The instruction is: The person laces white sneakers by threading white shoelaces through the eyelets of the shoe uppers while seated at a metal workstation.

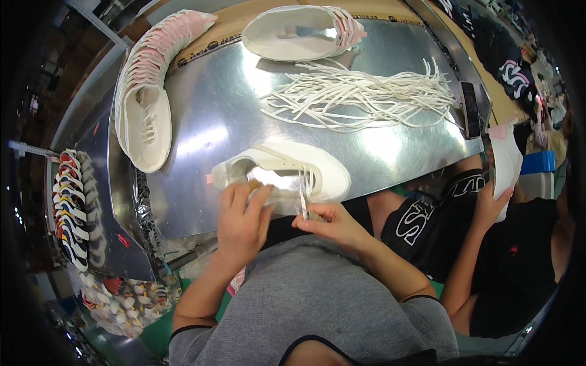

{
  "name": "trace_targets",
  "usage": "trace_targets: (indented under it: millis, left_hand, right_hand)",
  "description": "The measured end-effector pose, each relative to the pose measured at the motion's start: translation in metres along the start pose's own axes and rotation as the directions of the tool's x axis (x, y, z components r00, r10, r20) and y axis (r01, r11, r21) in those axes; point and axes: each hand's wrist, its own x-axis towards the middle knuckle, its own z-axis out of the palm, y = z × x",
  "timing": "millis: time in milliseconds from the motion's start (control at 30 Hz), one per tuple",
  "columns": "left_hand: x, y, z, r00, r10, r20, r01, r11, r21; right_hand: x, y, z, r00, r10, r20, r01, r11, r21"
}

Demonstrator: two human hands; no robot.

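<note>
A white shoe upper [330, 166] lies on its side on the metal table in front of me, its opening facing me. My left hand [239, 222] is at its near left edge, fingers bent and closed over the edge. A white shoelace [302, 190] runs through the eyelets on the right part of the upper. My right hand [332, 222] pinches the lace between thumb and forefinger, just off the near edge. The fingertips of the left hand are partly blurred against the upper.
Loose white laces [360, 97] lie behind the upper. Beyond them is another upper [262, 36]; a curved row of nested uppers [146, 116] stands left. A dark flat object [470, 110] sits at the metal table's [201, 116] right edge. A co-worker's hand [493, 198] holds a white piece [506, 160].
</note>
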Motion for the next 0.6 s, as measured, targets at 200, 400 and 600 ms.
trace_targets:
  millis: [200,400,600]
  left_hand:
    - [0.017,-0.020,0.023,0.986,0.032,0.161,-0.032,0.999,-0.005]
    - [0.027,-0.012,0.030,0.984,-0.062,0.170,0.068,0.997,-0.028]
    - [0.038,-0.011,0.026,0.965,-0.074,0.252,0.102,0.990,-0.099]
  right_hand:
    - [-0.013,0.010,0.012,0.995,-0.030,0.094,0.042,0.990,-0.135]
    - [-0.005,0.006,0.011,0.948,-0.239,-0.213,0.181,0.949,-0.258]
    - [0.026,-0.013,-0.019,0.744,-0.611,-0.269,0.322,0.681,-0.658]
